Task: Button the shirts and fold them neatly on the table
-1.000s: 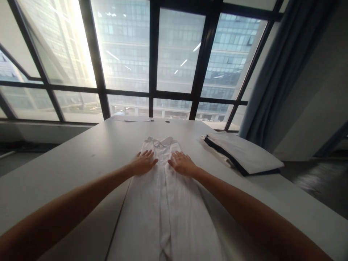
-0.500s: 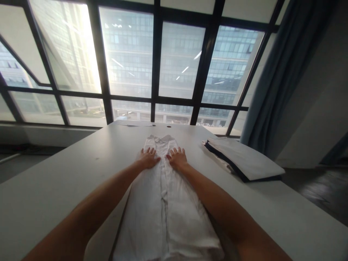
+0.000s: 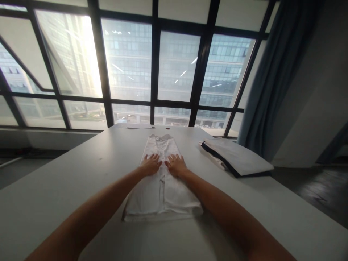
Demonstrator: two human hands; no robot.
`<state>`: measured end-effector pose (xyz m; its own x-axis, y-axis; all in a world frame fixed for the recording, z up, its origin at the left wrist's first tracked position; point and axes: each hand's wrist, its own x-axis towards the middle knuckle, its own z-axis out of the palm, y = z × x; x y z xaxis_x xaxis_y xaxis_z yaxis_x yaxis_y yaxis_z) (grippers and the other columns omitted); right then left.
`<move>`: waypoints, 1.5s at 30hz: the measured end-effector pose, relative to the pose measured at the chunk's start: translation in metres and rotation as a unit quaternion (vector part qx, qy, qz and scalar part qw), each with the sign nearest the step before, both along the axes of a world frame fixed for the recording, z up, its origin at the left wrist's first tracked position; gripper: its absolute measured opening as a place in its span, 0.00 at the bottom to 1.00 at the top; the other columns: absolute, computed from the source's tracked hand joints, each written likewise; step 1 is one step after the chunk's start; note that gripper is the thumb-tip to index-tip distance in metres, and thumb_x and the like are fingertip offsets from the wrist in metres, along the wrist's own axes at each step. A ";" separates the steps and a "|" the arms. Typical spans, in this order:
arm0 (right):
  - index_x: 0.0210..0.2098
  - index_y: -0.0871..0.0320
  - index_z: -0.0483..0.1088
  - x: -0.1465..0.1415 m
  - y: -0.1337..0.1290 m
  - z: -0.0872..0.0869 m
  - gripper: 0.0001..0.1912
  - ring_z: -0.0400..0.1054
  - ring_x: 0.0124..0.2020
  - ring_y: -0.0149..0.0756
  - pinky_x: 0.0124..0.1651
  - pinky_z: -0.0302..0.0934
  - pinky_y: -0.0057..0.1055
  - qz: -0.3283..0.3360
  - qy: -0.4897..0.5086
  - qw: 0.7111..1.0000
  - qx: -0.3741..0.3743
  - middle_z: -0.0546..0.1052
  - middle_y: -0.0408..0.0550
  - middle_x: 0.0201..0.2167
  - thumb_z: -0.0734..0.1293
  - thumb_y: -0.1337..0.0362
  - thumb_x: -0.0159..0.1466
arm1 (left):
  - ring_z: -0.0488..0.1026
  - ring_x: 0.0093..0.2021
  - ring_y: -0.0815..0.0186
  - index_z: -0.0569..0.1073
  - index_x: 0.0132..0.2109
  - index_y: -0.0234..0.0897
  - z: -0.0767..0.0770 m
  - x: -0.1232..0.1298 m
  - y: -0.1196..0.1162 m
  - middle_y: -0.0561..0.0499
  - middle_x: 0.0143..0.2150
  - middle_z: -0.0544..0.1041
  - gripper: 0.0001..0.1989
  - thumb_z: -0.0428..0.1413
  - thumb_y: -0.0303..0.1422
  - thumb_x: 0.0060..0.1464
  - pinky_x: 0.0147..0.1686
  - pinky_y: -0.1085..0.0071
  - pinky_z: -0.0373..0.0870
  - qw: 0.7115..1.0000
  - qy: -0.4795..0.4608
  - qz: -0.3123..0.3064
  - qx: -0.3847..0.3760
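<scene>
A white shirt (image 3: 176,194) lies front up on the white table (image 3: 78,170), folded into a long narrow shape. Its collar points toward the window and its lower edge faces me. My left hand (image 3: 151,165) rests flat on the shirt's left half, fingers spread. On the right half, close to the middle front strip, my right hand (image 3: 175,165) lies flat with its fingers apart. The two thumbs nearly meet at the front strip. Neither hand grips the cloth. The palms hide part of the shirt's chest.
A stack of folded white and dark cloth (image 3: 236,157) sits at the table's right edge. Flat white sheets (image 3: 133,125) lie at the far end. Beyond stand a black-framed window (image 3: 154,65) and a blue-grey curtain (image 3: 266,83).
Both hands have slid a little toward me along the shirt and closer together. The shirt's lower edge now lies farther from me, fully in view. The camera view has shifted slightly.
</scene>
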<state>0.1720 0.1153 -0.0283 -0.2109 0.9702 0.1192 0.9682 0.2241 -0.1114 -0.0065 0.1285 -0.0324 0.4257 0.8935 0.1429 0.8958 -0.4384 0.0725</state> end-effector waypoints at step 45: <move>0.42 0.58 0.79 0.113 -0.114 0.068 0.25 0.70 0.51 0.47 0.56 0.61 0.45 0.315 0.269 0.905 -0.099 0.78 0.55 0.46 0.66 0.43 0.60 | 0.77 0.42 0.57 0.79 0.43 0.35 0.067 -0.092 -0.123 0.44 0.42 0.81 0.19 0.56 0.46 0.56 0.45 0.63 0.74 0.914 -0.247 -0.290 -0.140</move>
<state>0.2849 0.0014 0.0400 -0.6923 0.6916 0.2061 0.4489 0.6363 -0.6274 -0.0985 0.0057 0.0350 0.7849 0.5690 0.2453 0.3466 -0.7314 0.5873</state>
